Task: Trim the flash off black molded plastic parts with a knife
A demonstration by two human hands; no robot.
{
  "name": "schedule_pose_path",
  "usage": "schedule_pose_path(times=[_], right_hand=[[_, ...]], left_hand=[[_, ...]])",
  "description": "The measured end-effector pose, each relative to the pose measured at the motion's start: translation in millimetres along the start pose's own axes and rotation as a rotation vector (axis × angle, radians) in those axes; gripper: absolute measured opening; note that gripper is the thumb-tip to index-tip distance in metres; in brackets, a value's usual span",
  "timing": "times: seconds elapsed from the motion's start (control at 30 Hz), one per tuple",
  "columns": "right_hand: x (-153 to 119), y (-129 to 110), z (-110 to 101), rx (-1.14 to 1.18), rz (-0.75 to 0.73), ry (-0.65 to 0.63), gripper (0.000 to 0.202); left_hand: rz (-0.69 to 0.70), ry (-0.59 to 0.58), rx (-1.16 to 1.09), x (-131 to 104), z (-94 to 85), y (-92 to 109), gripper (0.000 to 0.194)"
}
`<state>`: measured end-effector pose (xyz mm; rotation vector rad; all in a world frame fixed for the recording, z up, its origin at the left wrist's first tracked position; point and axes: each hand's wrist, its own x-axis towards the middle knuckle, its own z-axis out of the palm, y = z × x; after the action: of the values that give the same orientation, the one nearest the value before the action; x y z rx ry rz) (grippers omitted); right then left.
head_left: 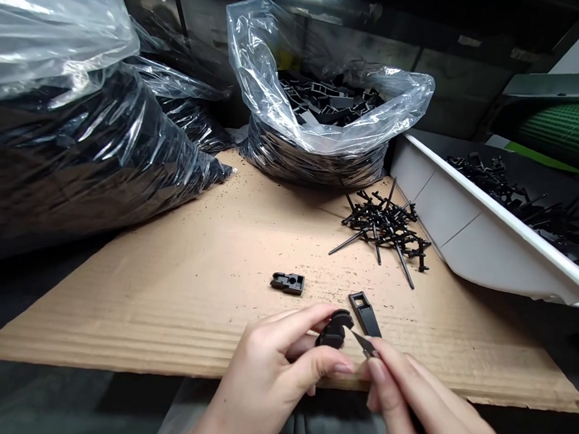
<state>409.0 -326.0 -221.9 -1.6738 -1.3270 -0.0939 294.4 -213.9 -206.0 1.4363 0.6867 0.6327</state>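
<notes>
Blade work seemed the step in hand: the left hand (278, 363) pinched a black part (335, 330) over the cardboard-covered tabletop (188, 289), while the right hand (423, 401) gripped a knife (364, 344), its tip at the part's edge. The next move seemed to call for steadiness; no brand or writing could be read

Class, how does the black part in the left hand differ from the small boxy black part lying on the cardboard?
The held part is gripped in the left hand, while the boxy part lies loose on the cardboard. The held part looks rounded; the boxy part has straighter sides. A blade points close to the held part, but the boxy part lies apart from it. Both are black.
</notes>
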Motion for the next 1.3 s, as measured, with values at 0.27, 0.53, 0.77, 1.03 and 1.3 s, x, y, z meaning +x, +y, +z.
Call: schedule_pose_path(times=[0.27,0.53,0.77,1.03,1.3], right_hand=[[-5,4,17,-0.231,-0.232,0.046,0.032],[-1,3,15,-0.227,-0.273,0.036,0.032],[9,1,5,-0.098,-0.173,-0.129,0.026],[24,-6,-2,0.009,0.047,-0.091,0.021],[33,-11,0,-0.004,0.235,-0.066,0.020]], left_hand=[[0.065,0.053,0.036,-1,0.4,-1,0.027],[0.217,0.061,0.211,-2,1.0,-6,0.016],[0.351,0.071,0.291,1,-0.5,-5,0.006],[0.332,0.023,0.360,-1,0.2,-8,0.013],[0.381,-0.002,0.222,1,-8.3,-2,0.022]])
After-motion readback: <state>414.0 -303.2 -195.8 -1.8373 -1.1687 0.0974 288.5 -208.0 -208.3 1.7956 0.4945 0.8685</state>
